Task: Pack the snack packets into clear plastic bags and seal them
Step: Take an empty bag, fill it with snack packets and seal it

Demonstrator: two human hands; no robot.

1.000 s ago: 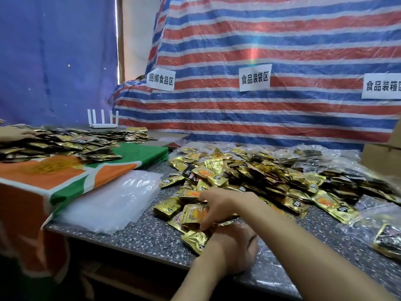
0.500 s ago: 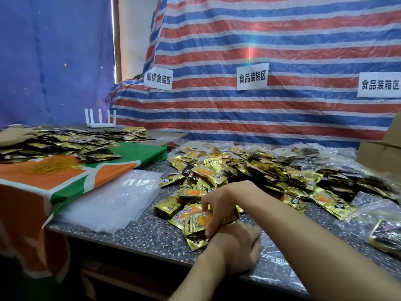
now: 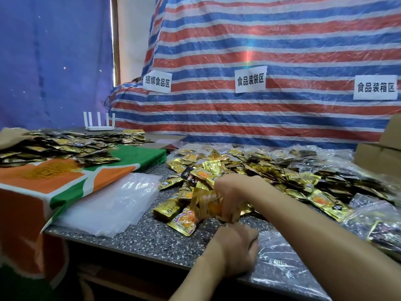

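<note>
A large heap of gold snack packets (image 3: 267, 170) covers the speckled table (image 3: 152, 237). My right hand (image 3: 232, 192) grips a bunch of gold and orange packets (image 3: 206, 203) lifted just above the table's front part. Below it, my left hand (image 3: 236, 246) is curled at the edge of a clear plastic bag (image 3: 280, 253) that lies flat on the table; whether it holds the bag's mouth is hidden. Loose packets (image 3: 182, 222) lie just left of my hands.
A stack of clear empty bags (image 3: 112, 200) lies at the left on the table. Beyond it, an orange and green cloth (image 3: 54, 181) carries more packets, and another person's hand (image 3: 10, 137) is there. Filled bags (image 3: 377, 227) and cardboard boxes (image 3: 382, 153) are at the right.
My right hand has gathered packets from the heap's front edge and raised them, drawing them towards my left hand. My left hand has stayed at the bag.
</note>
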